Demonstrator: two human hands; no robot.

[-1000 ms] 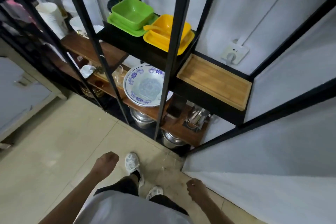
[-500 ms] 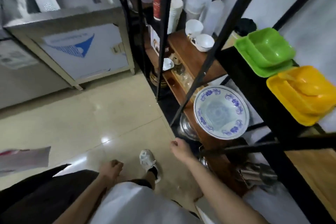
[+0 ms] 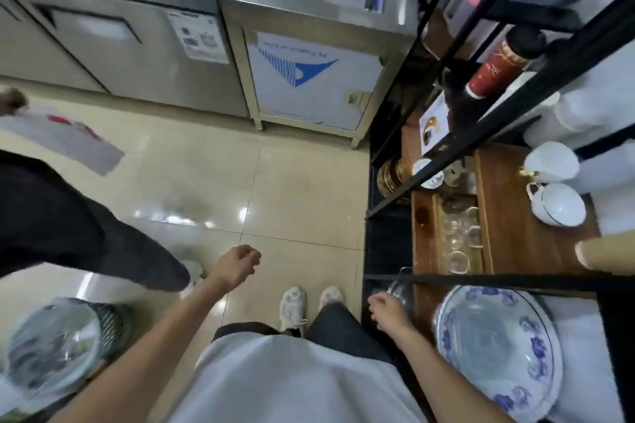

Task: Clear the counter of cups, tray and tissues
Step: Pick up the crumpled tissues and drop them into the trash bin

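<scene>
My left hand (image 3: 236, 265) hangs over the tiled floor in a loose fist with nothing in it. My right hand (image 3: 387, 311) is low beside the black shelf rack (image 3: 388, 209), fingers curled, holding nothing. Two white cups (image 3: 553, 182) stand on a wooden shelf at the right. Several clear glass cups (image 3: 460, 237) lie in a wooden tray (image 3: 426, 244) one shelf lower. No tissues are visible.
A blue-and-white bowl (image 3: 498, 350) sits on the shelf at lower right. Steel counter units (image 3: 309, 79) run along the far side. Another person's dark-trousered leg (image 3: 79, 230) stands at left. A lined waste bin (image 3: 58, 347) is at lower left. A red canister (image 3: 494, 69) lies on an upper shelf.
My view has swung left, from the shelf rack to the floor and steel counters. Both hands stay empty; the right one has dropped beside the rack. Another person's leg has come into view.
</scene>
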